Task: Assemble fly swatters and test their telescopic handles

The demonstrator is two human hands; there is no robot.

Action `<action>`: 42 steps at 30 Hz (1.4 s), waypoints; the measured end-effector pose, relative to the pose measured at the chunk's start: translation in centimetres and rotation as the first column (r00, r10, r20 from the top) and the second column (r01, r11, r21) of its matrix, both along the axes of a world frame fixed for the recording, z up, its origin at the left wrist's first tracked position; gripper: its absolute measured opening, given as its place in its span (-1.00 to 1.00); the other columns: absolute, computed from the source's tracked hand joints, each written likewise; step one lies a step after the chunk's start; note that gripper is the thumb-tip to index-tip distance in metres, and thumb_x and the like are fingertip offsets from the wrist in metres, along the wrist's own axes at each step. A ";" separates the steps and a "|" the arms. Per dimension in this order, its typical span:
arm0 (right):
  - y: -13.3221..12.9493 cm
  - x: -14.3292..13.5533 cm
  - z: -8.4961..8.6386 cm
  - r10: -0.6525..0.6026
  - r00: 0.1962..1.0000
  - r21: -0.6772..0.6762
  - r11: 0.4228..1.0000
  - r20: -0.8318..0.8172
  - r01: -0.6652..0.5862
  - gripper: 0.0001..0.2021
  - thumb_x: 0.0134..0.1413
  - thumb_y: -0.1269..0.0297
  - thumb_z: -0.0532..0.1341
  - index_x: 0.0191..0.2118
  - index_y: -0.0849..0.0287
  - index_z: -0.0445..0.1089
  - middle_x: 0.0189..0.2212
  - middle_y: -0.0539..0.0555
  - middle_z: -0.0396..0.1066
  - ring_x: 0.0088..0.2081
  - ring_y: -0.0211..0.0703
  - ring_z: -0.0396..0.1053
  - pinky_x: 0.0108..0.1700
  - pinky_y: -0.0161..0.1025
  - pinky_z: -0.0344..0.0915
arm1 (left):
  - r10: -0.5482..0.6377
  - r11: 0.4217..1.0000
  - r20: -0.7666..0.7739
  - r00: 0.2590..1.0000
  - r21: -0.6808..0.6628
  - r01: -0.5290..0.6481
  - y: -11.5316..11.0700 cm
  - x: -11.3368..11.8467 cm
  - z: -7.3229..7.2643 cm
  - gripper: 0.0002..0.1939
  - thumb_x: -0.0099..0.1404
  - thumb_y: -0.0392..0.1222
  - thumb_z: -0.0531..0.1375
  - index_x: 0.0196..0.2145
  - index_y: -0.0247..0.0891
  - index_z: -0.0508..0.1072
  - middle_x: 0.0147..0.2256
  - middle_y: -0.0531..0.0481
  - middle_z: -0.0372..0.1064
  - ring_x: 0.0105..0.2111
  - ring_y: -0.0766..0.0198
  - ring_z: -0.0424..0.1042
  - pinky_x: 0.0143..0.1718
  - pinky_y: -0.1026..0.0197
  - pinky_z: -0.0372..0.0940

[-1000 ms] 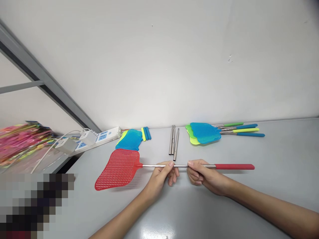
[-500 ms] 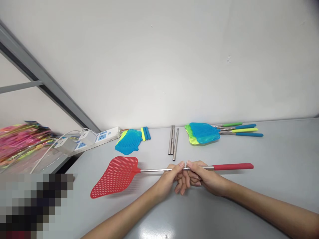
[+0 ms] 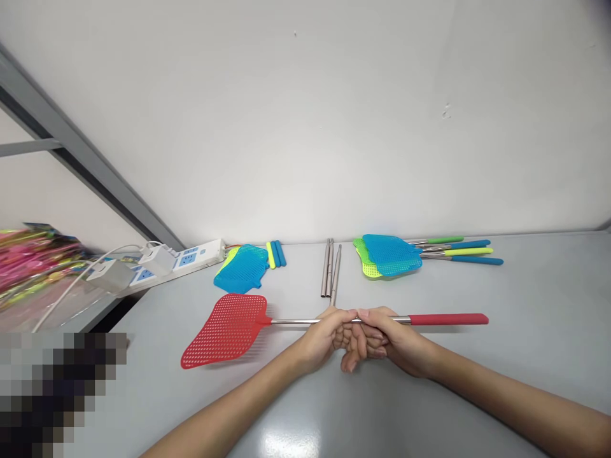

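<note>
A red fly swatter (image 3: pixel 233 327) with a metal rod and a red grip lies crosswise in both hands, a little above the table, its mesh head to the left. My left hand (image 3: pixel 329 334) is closed on the thin part of the rod, thumb on top. Right beside it, my right hand (image 3: pixel 384 334) grips the thicker part of the rod near the red handle. The thumbs almost meet, and the fingers below overlap, so part of the rod is hidden. Just behind the hands lie three metal rods (image 3: pixel 327 270).
Assembled fly swatters (image 3: pixel 391 256) with blue, green and yellow parts lie at the back right. Loose blue and yellow-green mesh heads (image 3: pixel 242 268) and small grips (image 3: pixel 275 254) sit at the back left, near a power strip (image 3: pixel 200 254). Colourful packaged items (image 3: pixel 38 261) are at far left.
The hands have drawn closer together along the rod, and the red head has shifted slightly right and up. The view has shifted a little too.
</note>
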State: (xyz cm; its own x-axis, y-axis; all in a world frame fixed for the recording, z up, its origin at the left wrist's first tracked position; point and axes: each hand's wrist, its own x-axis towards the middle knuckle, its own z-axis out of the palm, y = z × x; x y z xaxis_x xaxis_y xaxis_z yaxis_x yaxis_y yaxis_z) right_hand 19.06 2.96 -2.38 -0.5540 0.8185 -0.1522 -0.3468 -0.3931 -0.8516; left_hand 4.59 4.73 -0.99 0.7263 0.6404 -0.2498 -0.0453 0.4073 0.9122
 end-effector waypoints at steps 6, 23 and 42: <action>0.2 0.1 0.2 -0.031 0.999 -0.083 0.996 -0.029 0.029 -0.56 0.01 0.14 0.11 -0.71 0.19 -0.08 -0.74 -0.15 -0.18 -0.67 -0.41 -0.15 -0.56 -0.33 -0.22 | -0.023 0.999 0.062 0.998 -0.044 0.026 0.7 -0.1 -0.4 -0.54 0.14 -0.01 -0.04 -0.67 -0.42 0.39 -0.81 0.00 0.22 -0.79 0.37 0.21 -0.66 0.33 0.09; 0.8 0.3 0.8 -0.053 0.998 -0.067 0.996 -0.021 0.051 -0.58 0.04 0.25 0.05 -0.70 0.13 -0.18 -0.77 -0.16 -0.23 -0.69 -0.40 -0.21 -0.57 -0.29 -0.24 | -0.050 0.998 0.092 0.994 -0.040 0.054 2.1 -0.8 -0.5 -0.54 0.20 -0.07 -0.04 -0.71 -0.38 0.33 -0.83 0.02 0.20 -0.81 0.39 0.19 -0.68 0.34 0.09; 1.4 0.7 0.8 -0.103 0.994 0.003 0.995 -0.022 0.103 -0.56 -0.01 0.25 0.10 -0.70 0.15 -0.20 -0.77 -0.16 -0.25 -0.70 -0.41 -0.21 -0.58 -0.29 -0.22 | -0.001 1.000 0.022 1.000 0.013 0.000 2.9 -1.5 -0.3 -0.57 0.15 -0.03 0.02 -0.75 -0.32 0.23 -0.89 0.08 0.09 -0.81 0.39 0.14 -0.67 0.32 0.07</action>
